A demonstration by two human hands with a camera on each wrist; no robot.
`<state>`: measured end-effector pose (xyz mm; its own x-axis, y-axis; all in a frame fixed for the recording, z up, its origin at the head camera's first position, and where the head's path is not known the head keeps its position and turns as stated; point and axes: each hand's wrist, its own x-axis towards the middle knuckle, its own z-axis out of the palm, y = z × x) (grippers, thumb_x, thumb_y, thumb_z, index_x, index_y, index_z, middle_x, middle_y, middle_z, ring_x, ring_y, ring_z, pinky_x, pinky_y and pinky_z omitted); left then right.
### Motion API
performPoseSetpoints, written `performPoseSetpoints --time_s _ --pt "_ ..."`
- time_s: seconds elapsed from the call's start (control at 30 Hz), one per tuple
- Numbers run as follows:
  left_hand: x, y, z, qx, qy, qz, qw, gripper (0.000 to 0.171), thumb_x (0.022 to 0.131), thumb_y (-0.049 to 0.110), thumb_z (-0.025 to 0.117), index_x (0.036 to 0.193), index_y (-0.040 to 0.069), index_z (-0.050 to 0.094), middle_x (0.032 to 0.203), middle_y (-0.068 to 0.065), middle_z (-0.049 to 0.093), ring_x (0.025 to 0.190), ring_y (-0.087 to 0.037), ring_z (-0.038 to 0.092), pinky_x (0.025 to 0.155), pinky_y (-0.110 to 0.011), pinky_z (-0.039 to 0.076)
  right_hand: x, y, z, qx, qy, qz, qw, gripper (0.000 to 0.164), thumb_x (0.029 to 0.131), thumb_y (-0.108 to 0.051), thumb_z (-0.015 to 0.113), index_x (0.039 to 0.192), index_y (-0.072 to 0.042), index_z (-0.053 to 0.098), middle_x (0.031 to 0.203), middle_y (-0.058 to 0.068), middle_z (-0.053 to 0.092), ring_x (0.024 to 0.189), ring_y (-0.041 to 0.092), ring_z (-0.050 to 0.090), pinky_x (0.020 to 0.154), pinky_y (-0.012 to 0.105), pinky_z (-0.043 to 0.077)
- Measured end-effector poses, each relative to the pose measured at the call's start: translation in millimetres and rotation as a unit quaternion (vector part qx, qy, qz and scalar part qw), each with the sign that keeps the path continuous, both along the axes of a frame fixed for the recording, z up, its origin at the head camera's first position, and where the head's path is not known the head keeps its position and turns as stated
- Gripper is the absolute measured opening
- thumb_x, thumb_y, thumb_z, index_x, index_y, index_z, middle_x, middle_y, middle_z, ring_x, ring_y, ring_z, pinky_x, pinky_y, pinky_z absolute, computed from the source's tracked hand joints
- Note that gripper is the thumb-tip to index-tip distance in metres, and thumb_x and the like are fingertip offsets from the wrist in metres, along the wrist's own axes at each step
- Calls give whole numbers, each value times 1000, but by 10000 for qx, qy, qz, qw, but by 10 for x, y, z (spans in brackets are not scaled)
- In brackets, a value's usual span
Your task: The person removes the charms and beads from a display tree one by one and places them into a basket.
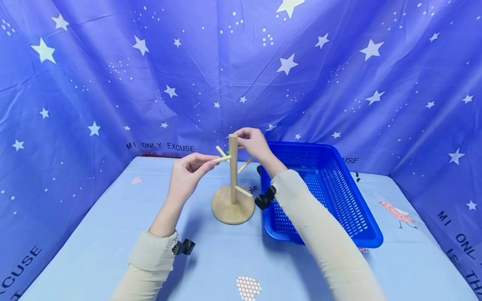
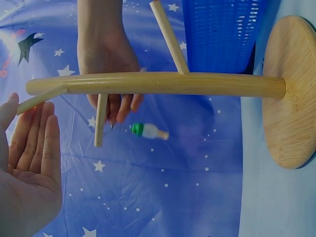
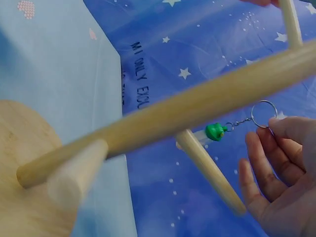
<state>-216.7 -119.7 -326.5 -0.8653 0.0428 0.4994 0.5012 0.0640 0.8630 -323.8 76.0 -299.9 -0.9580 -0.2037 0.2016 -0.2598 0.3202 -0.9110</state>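
A wooden peg stand (image 1: 233, 171) with a round base and several slanted pegs stands upright on the table. My left hand (image 1: 185, 175) pinches the end of its upper left peg (image 1: 222, 159) between thumb and fingers. Behind the post, my right hand (image 1: 253, 143) pinches the metal ring of a keychain (image 3: 216, 132). A short chain links that ring to a green top and a pale, clear body, which hang close to a rear peg (image 3: 212, 173). In the head view the post hides most of the keychain.
A blue perforated plastic basket (image 1: 324, 167) stands right of the stand, partly under my right forearm. The table has a light blue printed cloth (image 1: 211, 267). A blue star-patterned curtain (image 1: 226, 75) rises behind and along both sides.
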Motion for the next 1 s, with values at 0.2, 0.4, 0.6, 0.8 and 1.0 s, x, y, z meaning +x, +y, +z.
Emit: performPoseSetpoints --time_s 0.2,0.4,0.6,0.8,1.0 --pt "9 6 7 -75 -52 76 9999 21 91 9 72 106 -6 71 91 22 74 85 -3 73 77 -20 58 26 306 27 -614 -99 18 9981 21 96 -6 64 110 10 66 103 22 71 74 4 68 89 41 59" --pt "15 0 3 -103 -106 116 9998 22 91 11 73 106 -4 72 91 22 75 84 -2 73 77 -20 58 80 653 19 -776 -208 -129 9967 25 96 -7 64 114 11 63 96 9 71 76 4 69 85 31 60" --pt "19 -6 -6 -113 -99 122 9998 22 91 12 73 106 -4 72 91 22 75 84 -4 73 78 -21 58 122 975 -55 -651 -362 -396 9964 26 97 -7 62 116 11 61 88 -6 68 77 3 68 84 27 60" --pt "21 -12 -11 -120 -82 115 9998 22 91 11 73 106 -5 72 90 23 74 83 -2 72 77 -20 58 145 1294 -179 -515 -516 -571 9957 29 100 -8 59 119 13 57 82 -12 67 77 0 68 79 20 59" --pt "26 -2 1 -118 -86 99 9998 22 91 11 73 106 -4 72 90 23 74 83 -2 73 76 -20 58 177 1569 -284 -150 -861 -790 9930 30 101 -10 57 121 12 56 87 -8 68 76 0 69 77 18 59"
